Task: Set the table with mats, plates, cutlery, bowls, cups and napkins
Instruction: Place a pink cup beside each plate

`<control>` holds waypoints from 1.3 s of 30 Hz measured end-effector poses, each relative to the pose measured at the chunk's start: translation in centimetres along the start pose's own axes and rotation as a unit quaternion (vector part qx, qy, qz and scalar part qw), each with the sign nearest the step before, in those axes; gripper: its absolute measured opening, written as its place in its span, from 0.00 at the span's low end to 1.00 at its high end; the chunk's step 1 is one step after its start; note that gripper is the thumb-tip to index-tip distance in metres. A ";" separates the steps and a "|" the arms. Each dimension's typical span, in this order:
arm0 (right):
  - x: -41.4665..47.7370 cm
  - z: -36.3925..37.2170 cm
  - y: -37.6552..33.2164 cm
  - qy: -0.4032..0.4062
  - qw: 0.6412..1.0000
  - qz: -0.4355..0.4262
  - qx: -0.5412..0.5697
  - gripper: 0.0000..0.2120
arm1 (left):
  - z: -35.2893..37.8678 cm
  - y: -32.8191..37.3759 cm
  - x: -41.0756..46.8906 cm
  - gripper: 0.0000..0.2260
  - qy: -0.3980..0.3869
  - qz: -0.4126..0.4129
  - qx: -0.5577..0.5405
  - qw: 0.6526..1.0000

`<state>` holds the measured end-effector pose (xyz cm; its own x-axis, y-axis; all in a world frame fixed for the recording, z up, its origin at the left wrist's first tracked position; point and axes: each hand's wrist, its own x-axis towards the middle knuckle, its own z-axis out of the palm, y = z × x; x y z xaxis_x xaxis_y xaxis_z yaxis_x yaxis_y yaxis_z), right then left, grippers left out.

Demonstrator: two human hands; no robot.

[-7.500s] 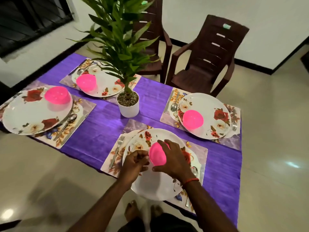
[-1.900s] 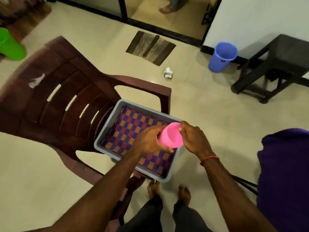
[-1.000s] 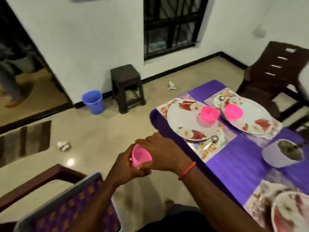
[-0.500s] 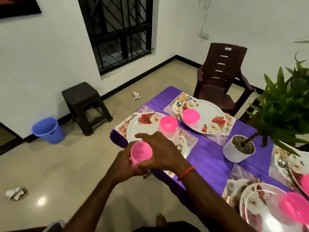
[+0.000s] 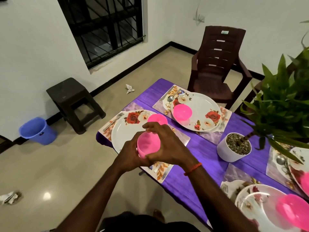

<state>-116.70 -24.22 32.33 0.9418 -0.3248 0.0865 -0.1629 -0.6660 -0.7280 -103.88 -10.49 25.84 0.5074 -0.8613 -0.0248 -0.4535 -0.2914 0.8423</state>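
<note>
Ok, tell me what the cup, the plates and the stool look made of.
Cup: likely plastic, uniformly bright pink, thin-walled, with a soft sheen.
Plates: glossy white with printed roses; melamine or glazed ceramic, cannot tell which.
Stool: probably moulded plastic, dark brown, one piece with faint gloss.

Left of the plant pot: pink cup btm covered by left hand & right hand; can't tell if one cup or a stack. Hands also hide near plate's right part + most cutlery on its mat. Right of pot: far plate cut by frame edge. Below pot: pink bowl blurred, cut off too. Leaves above pot run out of frame.
</note>
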 end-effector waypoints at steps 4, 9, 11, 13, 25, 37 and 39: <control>0.6 -2.0 1.1 0.039 0.999 -0.005 0.035 0.43 | 0.6 -0.5 2.7 0.40 -0.023 -0.004 -0.007 1.000; 1.2 -7.0 2.2 0.130 0.990 0.006 0.047 0.42 | 0.8 -1.7 4.7 0.42 -0.031 0.003 -0.007 0.999; 1.4 -8.8 3.3 0.163 0.985 0.026 0.060 0.41 | 1.0 -2.1 5.4 0.42 -0.033 0.001 -0.012 0.999; 1.6 -9.9 4.7 0.200 0.976 0.052 0.072 0.39 | 1.3 -2.4 5.8 0.44 -0.031 0.007 -0.011 0.999; 3.6 -4.3 16.1 0.121 0.969 0.204 -0.069 0.47 | 1.7 -3.6 6.1 0.44 -0.009 -0.002 -0.025 1.000; 3.4 -1.5 17.4 0.089 0.970 0.202 -0.102 0.50 | 0.1 -4.1 4.4 0.42 0.014 -0.043 -0.028 0.999; 3.7 -1.9 16.4 0.121 0.967 0.193 -0.114 0.48 | 0.0 -4.0 4.3 0.41 0.015 -0.046 -0.028 0.998</control>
<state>-116.44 -37.67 21.99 0.7052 -0.7089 0.0150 -0.5757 -0.5847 -0.5716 -99.91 -13.05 22.36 0.5662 -0.8196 -0.0876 -0.3632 -0.3435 0.8661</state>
